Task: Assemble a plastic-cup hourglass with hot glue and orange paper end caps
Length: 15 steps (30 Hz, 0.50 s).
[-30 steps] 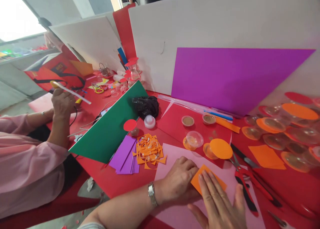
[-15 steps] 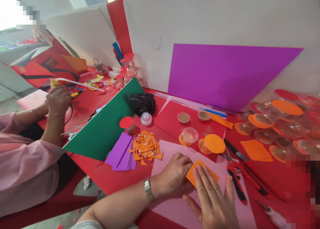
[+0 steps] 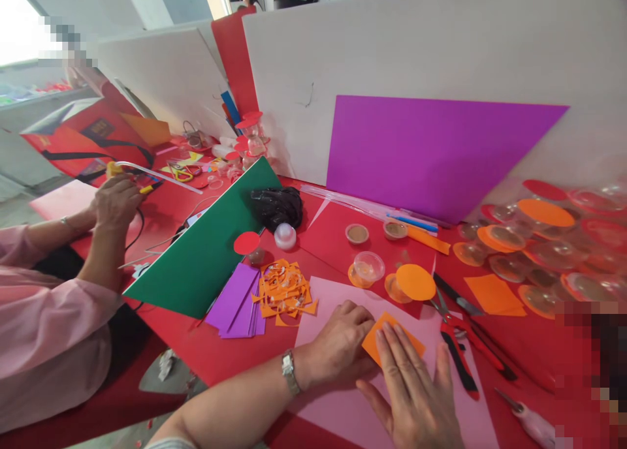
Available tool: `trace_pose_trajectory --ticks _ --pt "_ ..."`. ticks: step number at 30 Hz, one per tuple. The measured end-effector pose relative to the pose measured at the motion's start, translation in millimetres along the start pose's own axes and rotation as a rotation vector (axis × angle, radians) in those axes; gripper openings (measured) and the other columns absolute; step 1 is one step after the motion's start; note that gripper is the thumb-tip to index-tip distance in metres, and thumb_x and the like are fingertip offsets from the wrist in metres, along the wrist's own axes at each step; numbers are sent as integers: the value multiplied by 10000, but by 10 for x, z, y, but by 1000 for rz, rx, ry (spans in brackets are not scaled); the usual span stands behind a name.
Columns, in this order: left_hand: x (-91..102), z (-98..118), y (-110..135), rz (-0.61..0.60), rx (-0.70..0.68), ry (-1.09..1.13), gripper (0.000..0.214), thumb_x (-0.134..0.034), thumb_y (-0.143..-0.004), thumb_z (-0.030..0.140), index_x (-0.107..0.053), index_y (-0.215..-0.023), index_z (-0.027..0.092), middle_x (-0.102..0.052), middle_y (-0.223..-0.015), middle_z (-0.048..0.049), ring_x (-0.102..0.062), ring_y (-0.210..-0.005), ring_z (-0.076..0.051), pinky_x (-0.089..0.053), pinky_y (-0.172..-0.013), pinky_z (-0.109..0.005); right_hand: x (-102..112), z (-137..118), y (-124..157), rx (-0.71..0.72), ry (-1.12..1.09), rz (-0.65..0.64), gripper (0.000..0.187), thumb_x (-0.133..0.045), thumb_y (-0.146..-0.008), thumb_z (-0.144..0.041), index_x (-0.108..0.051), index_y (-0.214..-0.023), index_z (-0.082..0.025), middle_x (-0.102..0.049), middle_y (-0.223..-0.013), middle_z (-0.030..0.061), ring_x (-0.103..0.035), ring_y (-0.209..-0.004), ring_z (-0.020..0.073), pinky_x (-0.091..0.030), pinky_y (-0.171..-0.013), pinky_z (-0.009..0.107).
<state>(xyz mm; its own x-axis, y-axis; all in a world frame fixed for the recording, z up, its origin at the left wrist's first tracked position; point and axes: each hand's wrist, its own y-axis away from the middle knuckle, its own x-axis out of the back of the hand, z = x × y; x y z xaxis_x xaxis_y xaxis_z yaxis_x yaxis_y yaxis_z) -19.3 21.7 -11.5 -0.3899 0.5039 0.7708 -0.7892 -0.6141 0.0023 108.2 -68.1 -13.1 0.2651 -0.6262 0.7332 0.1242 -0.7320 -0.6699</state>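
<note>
A square piece of orange paper (image 3: 377, 338) lies on a pink sheet (image 3: 318, 403). My right hand (image 3: 416, 384) presses flat on the square with its fingers stretched out. At the left corner of the square, my left hand (image 3: 337, 344) is closed with curled fingers. Its fingertips are mostly hidden, but it appears to grip the paper's edge. Red-handled scissors (image 3: 458, 344) rest to the right of my right hand. Just behind my hands stands a small clear cup topped with an orange disc (image 3: 415, 282).
Orange paper scraps (image 3: 287, 289) and purple strips (image 3: 235, 302) lie left of the pink sheet. A green board (image 3: 206, 247) stands between me and a co-worker's hand (image 3: 117, 198). Several clear cups with coloured discs (image 3: 546, 213) are stacked at right. A white-handled awl-like tool (image 3: 533, 423) lies front right.
The camera view has shifted slightly, tilting up a little. Both my hands keep nearly the same pose on the orange square. The co-worker's hand has barely moved.
</note>
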Motion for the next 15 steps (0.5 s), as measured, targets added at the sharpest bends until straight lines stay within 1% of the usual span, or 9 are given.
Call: trace_pose_trajectory --ticks 4,7,9,12,15 --pt "19 14 -1 -2 -5 -9 171 -696 -795 258 -592 -901 173 -614 -978 -70 -509 -904 -221 -447 -836 -343 -3 68 14 53 17 -6 710 -399 -1011 -477 -209 -1565 -77 -730 -1134 191 -721 -1005 270 -212 -1191 559" --pt "10 15 -6 -5 -7 -9 196 -698 -794 269 -602 -939 177 -618 -991 -76 -509 -912 -229 -445 -851 -358 6 146 39 142 64 -18 734 -427 -1001 -474 -244 -1544 -17 -724 -1136 211 -721 -995 278 -191 -1197 562" --pt "-3 13 -9 -8 0 -12 206 -703 -797 287 -607 -942 177 -619 -999 -83 -508 -925 -236 -441 -858 -366 14 192 56 177 93 -31 743 -447 -992 -472 -272 -1529 10 -711 -1158 225 -719 -997 285 -174 -1199 571" --pt "-17 8 -10 -15 10 -20 223 -711 -802 326 -614 -936 176 -616 -1008 -90 -503 -942 -245 -435 -861 -370 21 230 59 184 98 -42 738 -459 -987 -467 -289 -1523 11 -700 -1178 228 -721 -995 285 -151 -1202 574" --pt "-12 2 -7 -26 8 -17 235 -692 -825 348 -621 -976 181 -613 -1015 -91 -501 -950 -247 -431 -864 -371 25 231 36 183 91 -42 717 -452 -994 -445 -280 -1529 0 -711 -1161 216 -728 -979 273 -141 -1206 563"
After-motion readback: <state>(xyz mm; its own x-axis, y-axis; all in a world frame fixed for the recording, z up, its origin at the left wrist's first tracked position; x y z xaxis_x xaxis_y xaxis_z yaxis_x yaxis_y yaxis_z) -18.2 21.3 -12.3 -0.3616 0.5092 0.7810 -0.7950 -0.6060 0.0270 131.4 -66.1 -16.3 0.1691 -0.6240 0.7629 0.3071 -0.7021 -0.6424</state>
